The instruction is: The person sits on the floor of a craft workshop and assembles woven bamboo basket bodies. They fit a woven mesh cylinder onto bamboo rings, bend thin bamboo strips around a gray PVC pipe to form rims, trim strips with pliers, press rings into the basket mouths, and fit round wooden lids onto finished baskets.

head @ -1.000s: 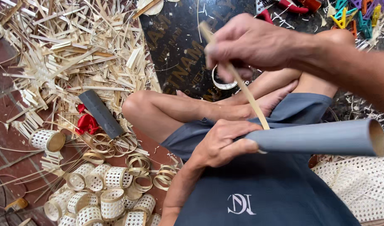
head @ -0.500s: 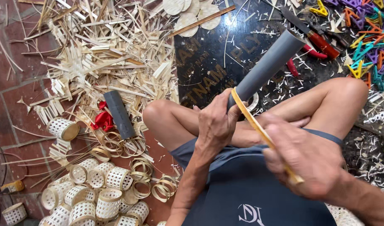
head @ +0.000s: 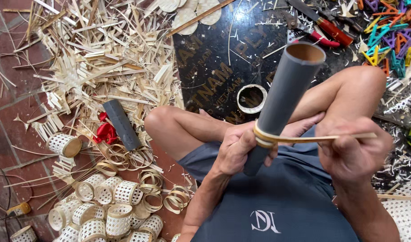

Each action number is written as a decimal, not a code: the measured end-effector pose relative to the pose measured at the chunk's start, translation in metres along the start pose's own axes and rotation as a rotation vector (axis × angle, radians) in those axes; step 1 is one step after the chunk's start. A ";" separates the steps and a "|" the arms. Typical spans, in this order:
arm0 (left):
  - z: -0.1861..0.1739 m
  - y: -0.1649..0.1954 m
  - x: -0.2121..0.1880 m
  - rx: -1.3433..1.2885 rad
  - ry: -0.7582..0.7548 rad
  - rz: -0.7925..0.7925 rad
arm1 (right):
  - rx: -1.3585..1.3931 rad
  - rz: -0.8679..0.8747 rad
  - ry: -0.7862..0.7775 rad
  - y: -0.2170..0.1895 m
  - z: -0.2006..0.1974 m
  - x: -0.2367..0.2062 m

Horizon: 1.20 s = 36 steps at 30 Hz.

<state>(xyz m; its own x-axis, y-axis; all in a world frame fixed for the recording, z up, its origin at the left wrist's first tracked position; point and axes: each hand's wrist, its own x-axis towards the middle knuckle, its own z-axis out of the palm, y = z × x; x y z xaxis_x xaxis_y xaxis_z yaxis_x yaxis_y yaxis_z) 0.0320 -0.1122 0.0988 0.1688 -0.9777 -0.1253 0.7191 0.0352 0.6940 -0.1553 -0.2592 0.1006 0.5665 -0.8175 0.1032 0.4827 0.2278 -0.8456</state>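
Observation:
My left hand [head: 237, 148] grips the lower part of a grey plastic tube [head: 287, 88] that points up and away from me. A thin bamboo strip [head: 304, 138] is wound around the tube just above that hand. My right hand [head: 352, 150] pinches the strip's free end and holds it out level to the right. Both hands are over my lap, above my crossed legs.
A black board [head: 214, 71] lies ahead with a small bamboo ring [head: 252, 98] on it. Bamboo offcuts [head: 98, 58] cover the floor at left. A short grey tube [head: 121, 124], loose strip rings [head: 149, 179] and several small woven baskets [head: 102, 210] lie lower left. Red-handled cutters [head: 324, 27] and coloured clips [head: 393, 40] are upper right.
The strip has been wrapped around the tube. My right hand moved from lower right up to level with the wrap, pulling the strip sideways. The tube stands steeper now.

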 end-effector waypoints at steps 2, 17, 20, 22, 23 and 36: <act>0.002 -0.001 -0.001 -0.136 -0.033 -0.079 | 0.224 0.049 -0.165 0.013 -0.006 0.020; -0.023 -0.054 0.007 -0.430 -0.588 -0.239 | 0.789 0.487 -1.087 0.057 0.098 0.102; -0.031 -0.037 0.013 -0.042 -0.576 -0.059 | 0.643 0.518 -1.025 0.052 0.087 0.104; -0.032 -0.022 0.008 0.185 -0.526 0.053 | 0.676 0.474 -0.932 0.056 0.082 0.105; -0.032 -0.016 0.009 0.202 -0.486 0.041 | 0.688 0.450 -0.888 0.059 0.079 0.107; -0.037 0.011 0.025 0.233 0.495 0.341 | 0.093 -0.099 -0.213 0.048 0.022 0.070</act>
<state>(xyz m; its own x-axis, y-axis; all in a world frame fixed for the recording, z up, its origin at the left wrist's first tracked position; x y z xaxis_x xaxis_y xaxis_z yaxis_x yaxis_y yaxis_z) 0.0692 -0.1287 0.0770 0.6932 -0.7061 -0.1442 0.4141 0.2264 0.8816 -0.0779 -0.2938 0.0787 0.6363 -0.7108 0.2997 0.5968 0.2075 -0.7751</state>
